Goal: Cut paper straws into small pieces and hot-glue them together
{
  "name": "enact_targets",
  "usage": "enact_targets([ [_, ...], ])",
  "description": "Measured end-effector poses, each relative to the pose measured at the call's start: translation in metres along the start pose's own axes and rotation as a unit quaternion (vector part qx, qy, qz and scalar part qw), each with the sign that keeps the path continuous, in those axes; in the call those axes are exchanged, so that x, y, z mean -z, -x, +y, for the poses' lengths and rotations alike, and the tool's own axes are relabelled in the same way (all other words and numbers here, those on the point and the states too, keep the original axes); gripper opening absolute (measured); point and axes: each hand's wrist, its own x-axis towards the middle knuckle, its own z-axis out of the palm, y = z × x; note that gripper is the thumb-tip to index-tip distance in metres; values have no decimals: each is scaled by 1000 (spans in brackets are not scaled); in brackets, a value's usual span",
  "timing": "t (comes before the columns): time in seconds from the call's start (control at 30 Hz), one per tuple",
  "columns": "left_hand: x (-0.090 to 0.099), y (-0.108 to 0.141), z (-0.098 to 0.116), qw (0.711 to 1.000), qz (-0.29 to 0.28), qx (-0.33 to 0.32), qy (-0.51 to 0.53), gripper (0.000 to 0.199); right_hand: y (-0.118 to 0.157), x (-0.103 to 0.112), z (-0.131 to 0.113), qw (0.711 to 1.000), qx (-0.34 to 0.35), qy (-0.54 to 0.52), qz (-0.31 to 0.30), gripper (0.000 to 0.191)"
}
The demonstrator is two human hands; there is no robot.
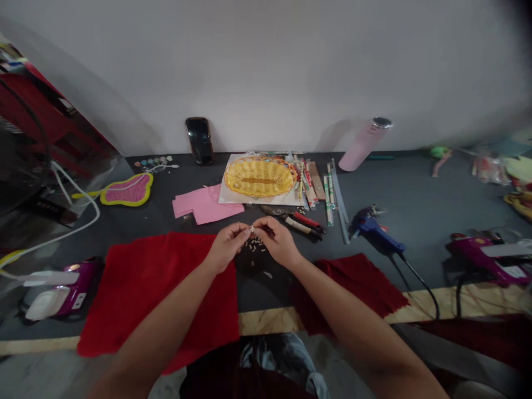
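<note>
My left hand (228, 244) and my right hand (277, 239) meet over the dark table, fingertips pinched together on a small white piece (251, 229). It is too small for me to tell its kind. Below the fingers lie several small pale pieces (254, 244), scattered on the table. Red cloth (166, 288) spreads under and left of my left forearm. A darker red cloth (361, 282) lies beneath my right forearm. Just beyond my right hand rest pliers with red-and-black handles (305, 224).
Beyond my hands, a yellow woven basket (260, 180) sits on white paper, beside pink sheets (208, 205). A phone (199, 141) leans on the wall; a pink bottle (363, 145) stands right. A blue glue gun (380, 233) trails its cord over the table edge. Purple machines (77, 285) flank both sides.
</note>
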Motion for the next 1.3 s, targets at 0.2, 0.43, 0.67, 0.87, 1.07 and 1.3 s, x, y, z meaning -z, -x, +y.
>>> enact_targets([
  [0.2, 0, 1, 0, 1000, -4, -7, -14, 28, -1, 2, -3, 998, 47, 50, -5, 14],
  [0.43, -2, 1, -2, 991, 22, -84, -101, 20, -2, 3, -2, 997, 50, 64, -4, 14],
  [0.67, 0, 1, -4, 977, 36, -118, -172, 20, -1, 4, -2, 996, 64, 66, -2, 13],
  [0.87, 0, 2, -2, 981, 42, -99, -160, 22, -1, 4, -2, 996, 47, 75, -1, 11],
  [1.07, 0, 2, -1, 985, 35, -93, -140, 21, -1, 4, -1, 996, 51, 72, 3, 11],
  [1.3, 1, 0, 0, 986, 18, -92, -135, 21, 0, 5, 4, 996, 67, 62, 8, 17],
])
